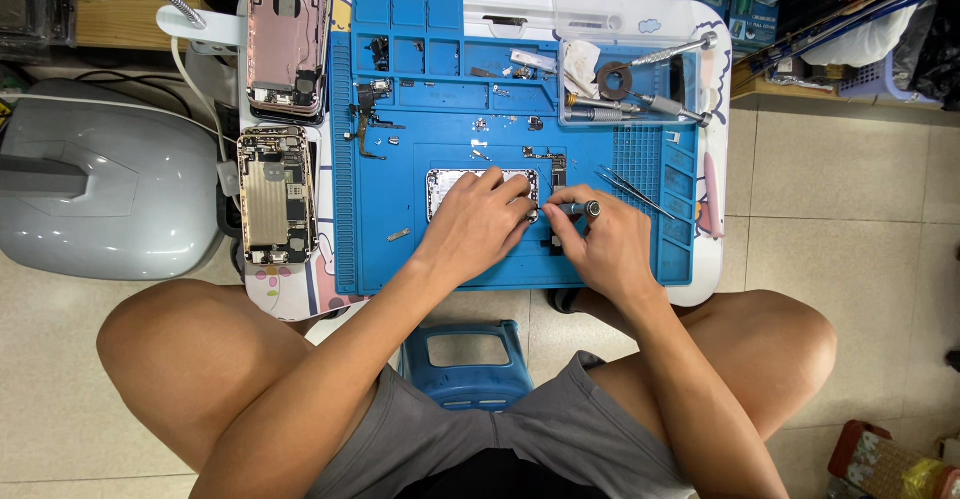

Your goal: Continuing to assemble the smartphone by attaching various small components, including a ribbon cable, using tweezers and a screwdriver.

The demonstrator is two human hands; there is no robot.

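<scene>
At far left we see two opened phone shells [278, 194] baring metal innards. On the ribbed blue silicone mat [400, 249], our left hand [478, 227] presses fingers curled on a silver phone frame [450, 184]. Our right hand [605, 244] pinches a slim metal screwdriver [580, 209]. The clear plastic tray [625, 49] holds tools and a tape roll.

Both hands work a screwdriver [578, 208] over a phone part [455, 184].

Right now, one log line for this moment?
left hand: on phone | right hand: holds screwdriver | base: blue mat
</scene>
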